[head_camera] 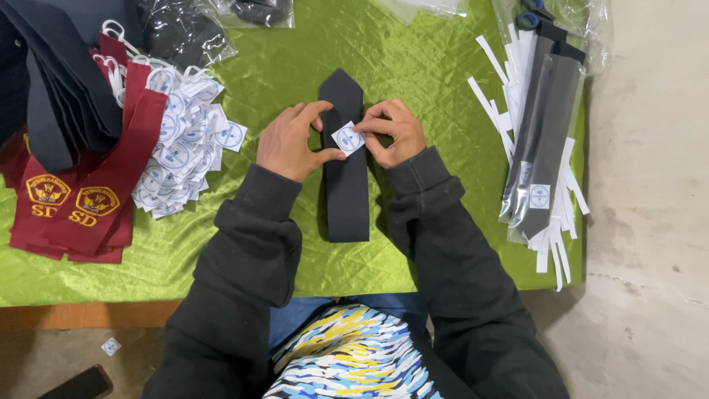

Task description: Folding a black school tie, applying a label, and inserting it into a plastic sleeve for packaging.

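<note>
I see both hands pinching a small white sticker [348,139] — left hand [292,140], right hand [395,131] — over a black tie [346,192] on the worktop [413,66].

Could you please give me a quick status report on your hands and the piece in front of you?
Both hands, left hand and right hand, pinching a white square label. Label over dark tie on green cloth. Nothing in the way.

We see through one head-worn camera, looking almost straight down from close above the bench [443,244], its green cloth filling most of the frame, our own sleeves entering from the bottom edge.
</note>
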